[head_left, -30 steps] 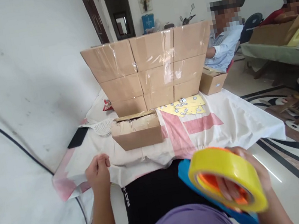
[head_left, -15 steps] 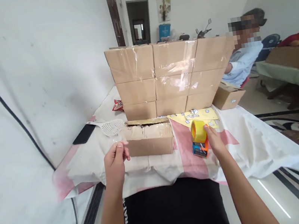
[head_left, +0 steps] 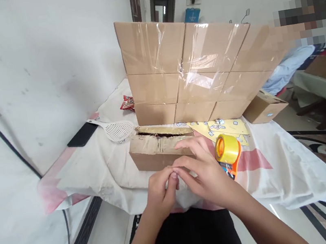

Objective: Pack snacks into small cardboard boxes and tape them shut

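In front of the small cardboard box (head_left: 148, 159), my left hand (head_left: 161, 192) is closed, thumb and forefinger pressed together. My right hand (head_left: 205, 173) meets it there, its thumb and forefinger pinched at the left fingertips while the other fingers stretch over the box's right end. Whatever lies between the fingertips is too small to make out. The box has a torn, taped top with a dark gap along its back edge. Just right of my right hand, a tape dispenser (head_left: 237, 159) with a yellow roll (head_left: 229, 149) rests on the cloth, partly hidden by that hand.
A wall of stacked, tape-wrapped cartons (head_left: 157, 87) stands behind the box. On the left lie a white slotted strainer (head_left: 118, 131), a black phone-like slab (head_left: 83, 134) and a red packet (head_left: 127, 103). Yellow printed sheets (head_left: 228, 126) and another carton (head_left: 264, 108) are rightward. A person (head_left: 290, 64) sits beyond.
My right hand has let go of the tape dispenser, now on the cloth, and moved left to my left hand. The left hand has moved right and down. The view has shifted closer.
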`<state>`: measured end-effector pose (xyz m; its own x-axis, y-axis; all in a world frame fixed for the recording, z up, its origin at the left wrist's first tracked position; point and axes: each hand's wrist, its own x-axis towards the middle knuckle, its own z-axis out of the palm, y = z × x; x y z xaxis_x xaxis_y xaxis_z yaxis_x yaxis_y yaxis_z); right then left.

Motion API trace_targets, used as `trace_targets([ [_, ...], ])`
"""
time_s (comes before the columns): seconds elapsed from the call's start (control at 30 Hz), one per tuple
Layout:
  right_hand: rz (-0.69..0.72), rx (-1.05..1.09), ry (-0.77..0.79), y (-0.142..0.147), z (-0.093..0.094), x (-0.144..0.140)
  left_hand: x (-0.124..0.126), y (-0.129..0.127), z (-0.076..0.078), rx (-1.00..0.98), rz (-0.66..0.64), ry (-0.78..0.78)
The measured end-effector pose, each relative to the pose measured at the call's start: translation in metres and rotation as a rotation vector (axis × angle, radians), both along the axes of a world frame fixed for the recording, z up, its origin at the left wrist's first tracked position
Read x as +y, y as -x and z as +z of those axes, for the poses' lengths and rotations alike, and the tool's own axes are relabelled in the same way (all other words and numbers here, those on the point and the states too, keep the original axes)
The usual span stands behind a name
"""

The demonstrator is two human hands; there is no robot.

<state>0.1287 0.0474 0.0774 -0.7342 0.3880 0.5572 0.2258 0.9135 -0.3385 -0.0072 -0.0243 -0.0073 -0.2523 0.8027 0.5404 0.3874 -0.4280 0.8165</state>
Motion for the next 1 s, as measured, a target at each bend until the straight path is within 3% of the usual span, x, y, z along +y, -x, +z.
trace_targets([
  [0.1,-0.023,0.016,-0.173,-0.003,0.002,0.008,0.006,0.009,0.000,-0.265,-0.124,0.244],
  [0.17,-0.068,0.136,-0.222,-0.007,0.010,0.016,0.008,0.019,-0.002,-0.446,-0.214,0.424],
  [0.27,-0.168,0.371,-0.056,-0.005,0.031,0.032,0.004,0.036,-0.005,-0.530,-0.193,0.518],
  [0.37,-0.082,0.267,0.298,0.012,0.048,0.051,0.002,0.052,0.003,-0.269,0.090,0.292],
  [0.43,0.015,0.104,0.503,0.028,0.050,0.064,0.008,0.060,0.014,0.052,0.305,0.074],
  [0.5,0.042,0.001,0.635,0.041,0.045,0.074,0.018,0.067,0.024,0.364,0.426,-0.022],
  [0.57,0.024,-0.042,0.704,0.048,0.037,0.082,0.030,0.070,0.029,0.545,0.442,0.036],
  [0.63,0.001,-0.061,0.747,0.052,0.030,0.089,0.039,0.072,0.030,0.600,0.419,0.131],
  [0.87,-0.030,-0.039,0.850,0.054,0.019,0.110,0.036,0.071,0.018,0.629,0.404,0.226],
  [1.0,0.111,-0.163,0.937,0.051,0.025,0.114,0.033,0.068,0.018,0.592,0.423,0.226],
])
